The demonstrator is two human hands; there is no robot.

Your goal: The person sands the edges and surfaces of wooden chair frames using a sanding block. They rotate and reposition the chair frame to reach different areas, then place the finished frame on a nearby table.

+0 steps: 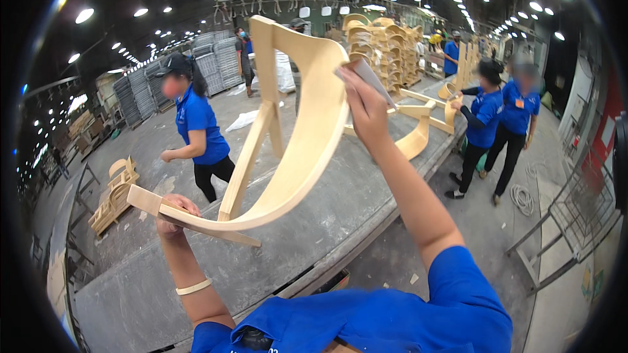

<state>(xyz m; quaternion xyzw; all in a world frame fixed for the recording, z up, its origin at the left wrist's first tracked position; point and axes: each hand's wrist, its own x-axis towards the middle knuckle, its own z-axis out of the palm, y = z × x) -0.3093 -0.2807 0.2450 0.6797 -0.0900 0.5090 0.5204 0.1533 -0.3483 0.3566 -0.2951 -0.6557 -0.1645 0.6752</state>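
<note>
A pale wooden chair frame (313, 117), with a curved bent back, legs and a crossbar, is held up tilted in front of me above the grey work table. My left hand (178, 209) is closed around its lower left end, next to a leg. My right hand (366, 104) is raised at the outer edge of the curved back. Its fingers press a folded sheet of sandpaper (371, 77), grey-brown, against the wood. Part of the left hand's fingers is hidden behind the frame.
The long grey table (261, 268) runs away to the upper right. More wooden frames (418, 131) lie on it, near two co-workers in blue (484, 114). Another co-worker (197, 124) stands across the table. Stacked frames (386, 52) rise behind; a metal rack (575, 222) stands right.
</note>
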